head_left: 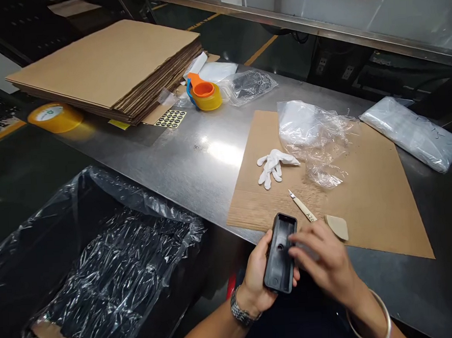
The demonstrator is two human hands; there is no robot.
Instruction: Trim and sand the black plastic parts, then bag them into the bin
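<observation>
A long black plastic housing point(281, 255), hollow with rounded ends and a small round hole in its floor, lies tilted in my left hand point(257, 276). The fingers of that hand wrap round its sides. My right hand point(323, 257) hovers at the housing's right edge, fingers bent and apart, slightly blurred, with nothing visible in them. Just beyond it, a craft knife point(302, 205) with a pale marked handle rests on the cardboard sheet point(381, 205). To the right is a beige pad point(337, 227). A white glove point(275, 167) lies farther back.
Crumpled clear plastic bags point(315, 133) cover part of the cardboard; a wrapped packet point(413, 132) sits right. Behind left are a cardboard stack point(108, 69), an orange tape dispenser point(205, 91), a tape roll point(55, 118) and a sticker sheet point(171, 119). A black-lined bin point(113, 273) stands left.
</observation>
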